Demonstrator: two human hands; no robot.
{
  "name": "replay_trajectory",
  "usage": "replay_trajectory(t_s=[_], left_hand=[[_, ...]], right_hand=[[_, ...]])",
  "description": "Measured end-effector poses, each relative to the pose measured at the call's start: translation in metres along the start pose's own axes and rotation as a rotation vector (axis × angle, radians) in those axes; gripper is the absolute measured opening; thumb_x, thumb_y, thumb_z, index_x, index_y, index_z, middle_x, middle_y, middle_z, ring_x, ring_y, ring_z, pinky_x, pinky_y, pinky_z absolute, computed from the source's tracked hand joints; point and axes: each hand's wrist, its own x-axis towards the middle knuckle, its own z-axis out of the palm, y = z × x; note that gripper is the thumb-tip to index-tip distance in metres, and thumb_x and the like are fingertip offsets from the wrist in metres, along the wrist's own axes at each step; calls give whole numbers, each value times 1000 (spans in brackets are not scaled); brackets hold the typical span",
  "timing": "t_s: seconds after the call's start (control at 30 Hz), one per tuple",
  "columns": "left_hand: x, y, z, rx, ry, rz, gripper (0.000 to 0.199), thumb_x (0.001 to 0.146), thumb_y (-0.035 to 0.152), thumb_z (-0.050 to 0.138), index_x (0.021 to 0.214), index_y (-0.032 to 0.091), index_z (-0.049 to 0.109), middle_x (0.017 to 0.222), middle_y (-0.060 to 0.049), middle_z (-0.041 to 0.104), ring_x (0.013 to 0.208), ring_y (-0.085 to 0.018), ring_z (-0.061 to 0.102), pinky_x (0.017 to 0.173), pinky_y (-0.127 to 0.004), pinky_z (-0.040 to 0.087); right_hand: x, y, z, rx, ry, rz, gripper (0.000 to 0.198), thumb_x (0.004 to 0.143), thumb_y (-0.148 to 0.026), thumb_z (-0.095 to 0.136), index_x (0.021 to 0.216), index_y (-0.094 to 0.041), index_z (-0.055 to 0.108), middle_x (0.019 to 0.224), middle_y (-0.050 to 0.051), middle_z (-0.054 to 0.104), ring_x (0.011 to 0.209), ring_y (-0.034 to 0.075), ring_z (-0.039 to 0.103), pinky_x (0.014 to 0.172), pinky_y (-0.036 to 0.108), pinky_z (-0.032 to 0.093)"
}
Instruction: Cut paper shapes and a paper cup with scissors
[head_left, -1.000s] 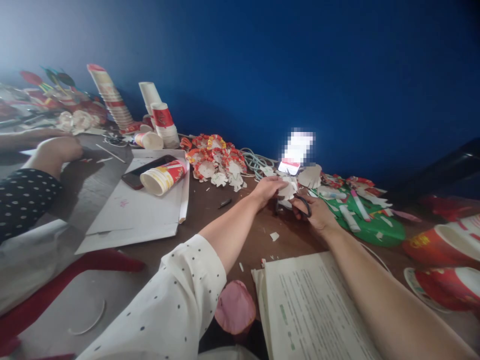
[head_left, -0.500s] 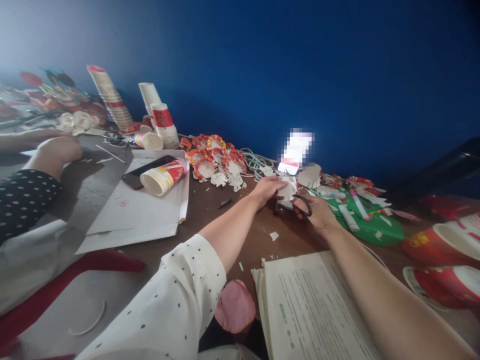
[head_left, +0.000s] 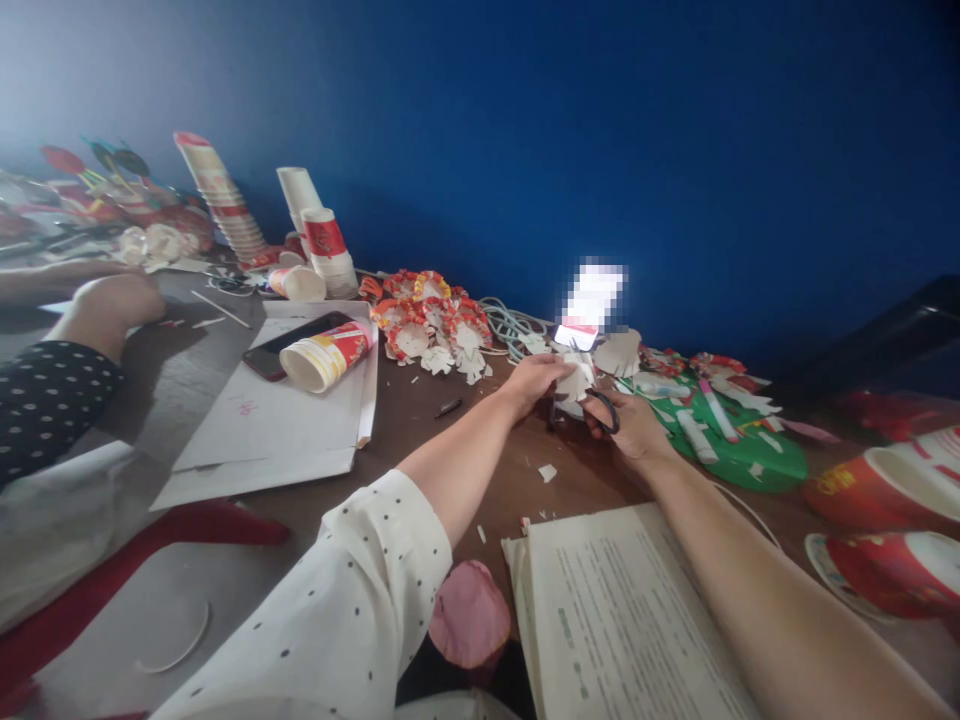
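My left hand (head_left: 536,380) pinches the edge of a white paper cutout (head_left: 576,378) with a jagged, petal-like outline. In my right hand (head_left: 637,425) are dark-handled scissors (head_left: 609,412), the fingers closed round the loops. The blades are at the cutout and mostly hidden by it. Just behind my hands a lit phone screen (head_left: 581,325), partly blurred out, leans upright. A round white paper piece (head_left: 617,353) is beside it. On the table below lies a small paper scrap (head_left: 547,472).
Left of my arm, red and white paper flowers (head_left: 431,320) are heaped near cables (head_left: 514,325). A paper cup (head_left: 322,358) lies on a white box (head_left: 270,440). Stacked cups (head_left: 225,200) stand behind. A green sheet (head_left: 757,460) holds scraps and a marker. A co-worker's hands (head_left: 112,300) are far left.
My right hand and the scissors have shifted very slightly left. My left hand keeps its hold on the paper cutout, almost unmoved.
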Motion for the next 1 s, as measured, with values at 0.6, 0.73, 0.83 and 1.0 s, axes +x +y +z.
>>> replay_trajectory(t_s=[0.6,0.73,0.83,1.0], left_hand=[[6,-6,-3,14,-27,9,20,75,23,72,69,13,57,55,2,53,49,-7,48,56,-22,41],[4,-5,-2,7,-26,11,20,75,22,73,67,13,56,53,3,52,48,-6,46,55,-22,40],[4,-5,-2,2,-40,5,21,74,24,74,67,13,57,54,3,53,49,-7,48,57,-23,40],[5,-8,-3,-1,-20,26,25,72,25,77,65,14,55,51,4,52,47,-6,44,57,-23,38]], right_hand=[[3,9,1,29,4,-5,36,67,-52,75,57,-20,61,50,-2,56,42,11,47,42,26,33],[3,10,1,-3,5,-29,38,68,-53,73,56,-20,61,49,-1,56,42,11,47,42,26,33],[3,9,2,-26,25,-41,40,69,-55,72,54,-20,60,48,-1,55,42,12,46,42,26,33],[3,9,5,-5,48,-14,35,68,-52,73,59,-20,63,49,-1,55,43,12,48,43,26,34]])
